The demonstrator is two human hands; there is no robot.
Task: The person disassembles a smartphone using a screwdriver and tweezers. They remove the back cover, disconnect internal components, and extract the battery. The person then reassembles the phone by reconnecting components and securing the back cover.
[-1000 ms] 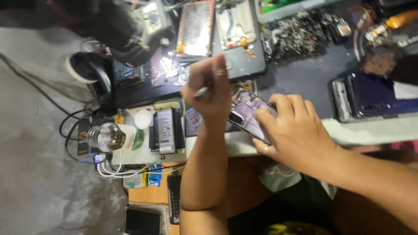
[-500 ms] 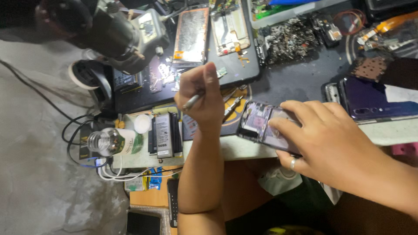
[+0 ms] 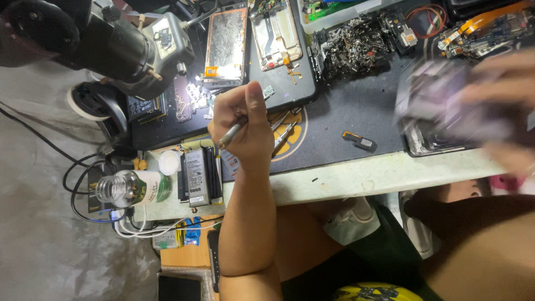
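Left hand (image 3: 245,125) pinches a screwdriver (image 3: 231,135) pen-style for control; at three o'clock, blurred right hand (image 3: 501,106) grips a phone (image 3: 440,100).

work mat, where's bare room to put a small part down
The dark work mat is bare between the left hand and the small black part, below the metal scrap pile. The pale table edge is free too. Around the microscope and phone battery it is crowded.

L hand (image 3: 243,125) grips a thin metal tool (image 3: 231,135) over the dark mat (image 3: 356,106). R hand (image 3: 501,106), blurred, holds a purple phone (image 3: 440,100) nr the table edge (image 3: 356,178).
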